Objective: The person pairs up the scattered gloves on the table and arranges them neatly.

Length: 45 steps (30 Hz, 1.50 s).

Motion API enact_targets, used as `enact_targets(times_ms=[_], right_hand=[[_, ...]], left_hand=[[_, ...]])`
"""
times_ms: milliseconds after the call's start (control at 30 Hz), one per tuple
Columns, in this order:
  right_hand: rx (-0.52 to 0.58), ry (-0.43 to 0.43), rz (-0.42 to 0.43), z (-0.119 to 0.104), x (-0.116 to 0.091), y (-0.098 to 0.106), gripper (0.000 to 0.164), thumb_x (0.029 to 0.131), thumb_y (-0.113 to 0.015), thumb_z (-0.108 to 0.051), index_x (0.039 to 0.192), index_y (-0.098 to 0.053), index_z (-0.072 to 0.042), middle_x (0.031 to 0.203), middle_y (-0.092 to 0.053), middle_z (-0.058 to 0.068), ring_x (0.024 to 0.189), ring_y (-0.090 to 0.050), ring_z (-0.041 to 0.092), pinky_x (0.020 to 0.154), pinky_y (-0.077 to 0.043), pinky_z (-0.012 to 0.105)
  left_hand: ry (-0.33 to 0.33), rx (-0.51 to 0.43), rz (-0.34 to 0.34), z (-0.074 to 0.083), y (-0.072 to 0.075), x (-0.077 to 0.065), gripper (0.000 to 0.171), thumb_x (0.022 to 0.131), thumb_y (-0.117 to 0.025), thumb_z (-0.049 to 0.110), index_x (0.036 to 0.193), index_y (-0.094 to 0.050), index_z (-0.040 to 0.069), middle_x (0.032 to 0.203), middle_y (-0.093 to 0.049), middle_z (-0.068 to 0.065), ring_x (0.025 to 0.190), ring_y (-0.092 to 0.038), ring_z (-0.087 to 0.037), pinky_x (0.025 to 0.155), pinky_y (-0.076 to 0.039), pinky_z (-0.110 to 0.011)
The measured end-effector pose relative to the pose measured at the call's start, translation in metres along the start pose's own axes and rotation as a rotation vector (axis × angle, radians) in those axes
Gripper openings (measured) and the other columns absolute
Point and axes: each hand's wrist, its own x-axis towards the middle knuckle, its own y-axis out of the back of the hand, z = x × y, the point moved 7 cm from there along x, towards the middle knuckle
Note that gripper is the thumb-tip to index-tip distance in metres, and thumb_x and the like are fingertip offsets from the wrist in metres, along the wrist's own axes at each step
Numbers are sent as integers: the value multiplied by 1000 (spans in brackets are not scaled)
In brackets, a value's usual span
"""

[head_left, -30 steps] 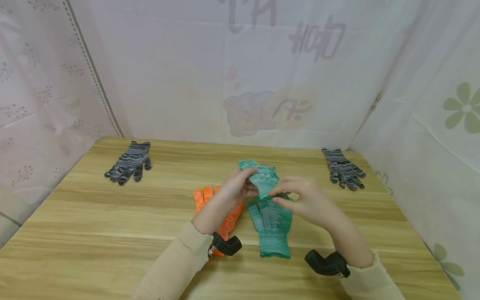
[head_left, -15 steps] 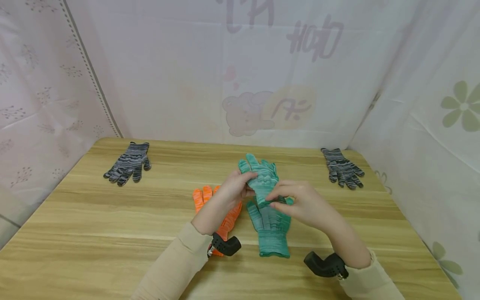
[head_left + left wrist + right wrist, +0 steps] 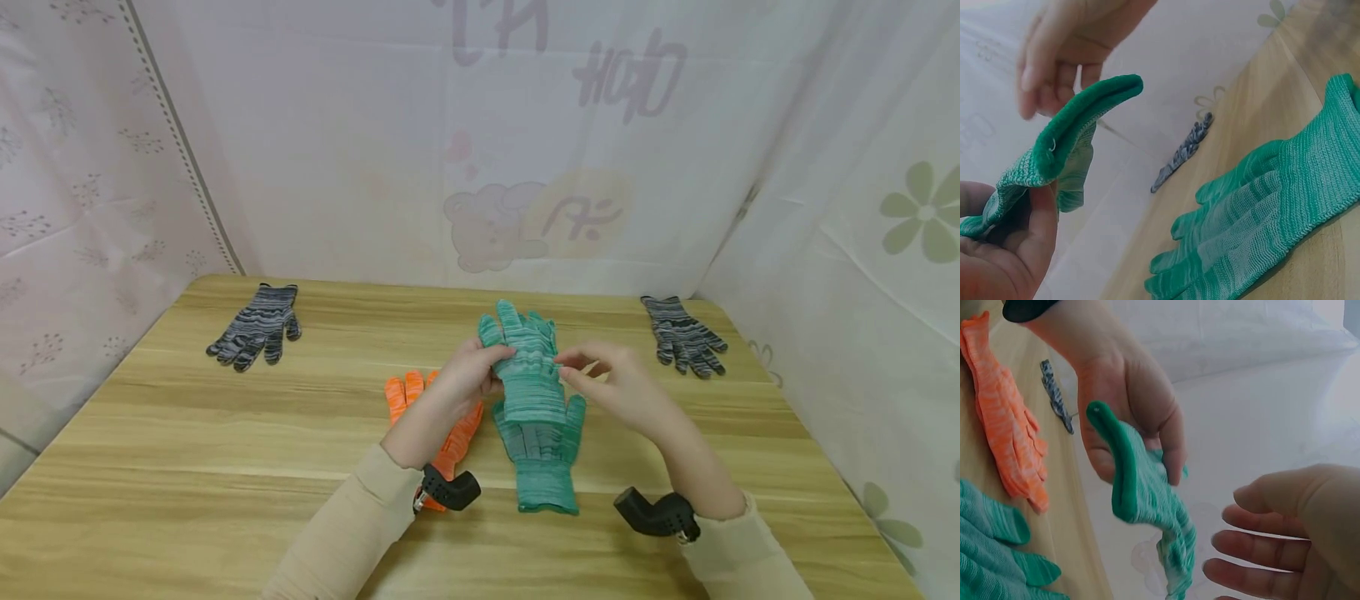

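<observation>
My left hand [image 3: 467,375] grips a green knit glove [image 3: 534,383] by its side, thumb on top, holding it raised with the fingers pointing away from me. In the left wrist view its dark green cuff edge [image 3: 1085,119] faces the camera. My right hand [image 3: 618,387] is just right of this glove; in the right wrist view its fingers [image 3: 1260,550] are loosely bent and apart from the fabric. A second green glove [image 3: 547,483] lies flat on the table below, its finger part partly covered by the held one. An orange glove [image 3: 457,442] lies partly hidden under my left forearm.
A grey-and-black striped glove [image 3: 258,327] lies at the back left of the wooden table [image 3: 225,467], and another striped glove [image 3: 684,337] at the back right. Printed curtains [image 3: 337,167] stand behind and at both sides.
The held green glove has straightened out, its fingers now spread upward and its cuff hanging over the lower glove. My right hand has let go of the cuff and moved slightly up and right.
</observation>
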Motion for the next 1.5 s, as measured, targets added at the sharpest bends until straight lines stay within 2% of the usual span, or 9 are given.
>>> enact_targets(times_ms=[167,300,500,567,733,1000,1133,1267,1500], right_hand=[[-3,-110,66,17,4,4,23,97,-60,-17,113,-67,-3,101,-69,11,87,-64,22,74,-51,42],[4,-189,94,30,5,6,31,98,-57,-26,120,-64,-5,103,-68,10,89,-63,24,74,-51,41],[131,-279,88,48,5,4,43,99,-54,-33,129,-57,-3,110,-65,14,92,-63,26,73,-54,34],[173,-291,80,52,5,2,46,99,-54,-34,131,-55,-2,112,-64,16,93,-64,27,73,-54,33],[273,-292,16,61,8,-5,53,101,-50,-36,136,-48,3,112,-62,22,94,-64,30,77,-54,41],[428,-354,-102,71,10,-23,62,102,-46,-39,142,-37,8,110,-60,24,90,-64,29,84,-50,52],[500,-400,-86,73,8,-24,66,101,-47,-39,142,-33,12,106,-60,24,87,-64,26,84,-51,50],[559,-449,-68,76,7,-24,66,101,-48,-37,141,-33,13,101,-62,19,82,-64,22,84,-52,47],[681,-430,-43,76,9,-24,58,101,-52,-24,141,-33,13,89,-63,5,73,-63,16,80,-53,44]], left_hand=[[-1,3,2,1,0,-1,18,98,-50,5,112,-55,-6,93,-67,-11,73,-67,-14,70,-55,-31],[-5,-5,-1,2,0,-2,20,98,-50,4,114,-55,-6,94,-68,-12,74,-67,-14,71,-55,-31],[-5,2,-8,3,-1,-4,24,98,-51,5,118,-54,-7,95,-68,-12,74,-67,-14,74,-55,-33],[-3,7,-10,3,-2,-4,24,98,-51,5,119,-55,-6,96,-68,-12,74,-67,-14,75,-55,-34],[0,9,-18,3,-4,-5,24,97,-51,5,118,-55,-7,95,-67,-11,74,-67,-14,74,-54,-33],[11,8,-37,2,-8,-6,23,97,-52,4,118,-54,-7,92,-66,-9,68,-65,-11,70,-53,-29],[21,5,-49,1,-10,-7,23,97,-52,4,119,-53,-6,92,-66,-9,67,-64,-11,68,-53,-27],[25,13,-58,0,-12,-8,21,98,-52,3,116,-54,-5,92,-66,-9,62,-63,-9,67,-53,-27],[27,37,-63,-1,-13,-8,22,97,-52,4,118,-55,-4,92,-66,-8,66,-63,-10,69,-53,-31]])
